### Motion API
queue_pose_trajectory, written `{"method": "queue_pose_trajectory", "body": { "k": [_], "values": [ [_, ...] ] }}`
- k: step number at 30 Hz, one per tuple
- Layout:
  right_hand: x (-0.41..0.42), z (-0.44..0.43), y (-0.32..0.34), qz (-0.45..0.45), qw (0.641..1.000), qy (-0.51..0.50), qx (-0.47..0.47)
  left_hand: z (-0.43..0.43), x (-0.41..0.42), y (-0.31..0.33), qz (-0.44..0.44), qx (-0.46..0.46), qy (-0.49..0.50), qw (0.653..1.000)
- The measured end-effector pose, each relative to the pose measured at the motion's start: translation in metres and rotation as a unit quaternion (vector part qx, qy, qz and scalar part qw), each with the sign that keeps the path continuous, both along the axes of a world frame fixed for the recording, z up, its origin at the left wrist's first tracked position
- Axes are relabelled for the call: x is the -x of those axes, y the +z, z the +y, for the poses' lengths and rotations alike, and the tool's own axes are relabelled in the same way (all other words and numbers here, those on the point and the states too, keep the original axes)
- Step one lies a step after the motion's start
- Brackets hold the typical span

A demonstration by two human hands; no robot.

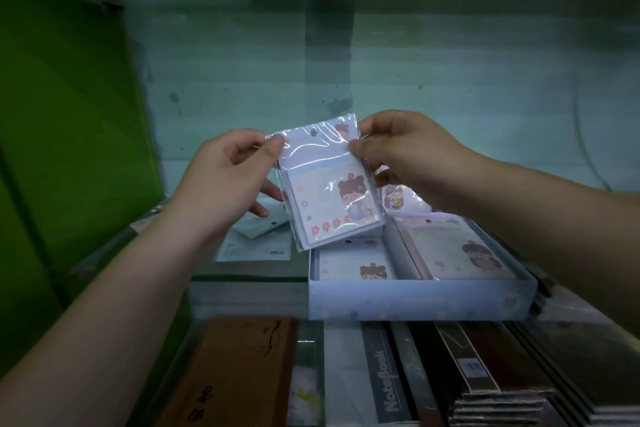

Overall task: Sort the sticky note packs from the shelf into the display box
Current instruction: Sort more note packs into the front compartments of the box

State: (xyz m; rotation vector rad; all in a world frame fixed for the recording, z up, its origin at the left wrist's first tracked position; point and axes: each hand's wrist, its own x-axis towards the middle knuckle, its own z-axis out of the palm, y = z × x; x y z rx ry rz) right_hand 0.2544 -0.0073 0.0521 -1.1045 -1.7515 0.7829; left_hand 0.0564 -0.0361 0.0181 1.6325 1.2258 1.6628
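Lower tier: brown notebook (239,367), grey book marked "Notebook" (388,381) and dark notebook stack (502,378), side by side nearest the camera.
Display box (415,303): pale blue, just behind the notebooks on the glass shelf (249,274); split by a divider into two compartments.
Left compartment: blue-edged pack (353,269) lying flat, cartoon girl face up.
Right compartment: pinkish pack (460,253) lying flat.
Held pack (332,198): sticky notes in clear wrap, raised and tilted over the far edge of the left compartment; more packs apparently stacked behind it.
Left hand (225,180): thumb and forefinger pinching the wrap's top left corner, other fingers behind.
Right hand (408,159): thumb and fingers pinching the top right corner.
Loose packs (256,241): on the shelf left of the box, below the left hand.
Far pack (398,199): beyond the box, partly hidden under the right hand.
Green panel (69,114): upright at the left.
Back wall (450,80): pale teal, stained.
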Motion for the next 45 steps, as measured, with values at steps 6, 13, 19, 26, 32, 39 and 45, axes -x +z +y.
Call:
{"method": "queue_pose_trajectory", "body": {
  "k": [6,13,19,26,32,39,45],
  "values": [
    [-0.012,0.002,-0.001,-0.011,0.998,-0.041,0.036,0.013,0.014,-0.012,0.122,-0.012,0.071,0.990],
    [-0.026,-0.002,0.001,-0.102,0.985,-0.068,0.120,0.027,0.033,-0.035,0.362,0.061,0.116,0.923],
    [-0.025,-0.004,-0.006,-0.164,0.970,-0.050,0.174,0.023,0.034,-0.043,0.470,0.176,0.132,0.855],
    [-0.021,-0.009,-0.009,-0.243,0.954,-0.075,0.160,0.023,0.036,-0.045,0.512,0.201,0.137,0.824],
    [-0.015,-0.010,-0.020,-0.343,0.932,-0.071,0.093,0.022,0.038,-0.045,0.545,0.181,0.126,0.809],
    [-0.006,-0.020,-0.024,-0.456,0.888,-0.027,0.049,0.014,0.041,-0.042,0.535,0.113,0.122,0.828],
    [-0.005,-0.017,-0.026,-0.419,0.907,-0.046,0.012,0.004,0.034,-0.025,0.460,-0.122,0.239,0.847]
  ]
}}
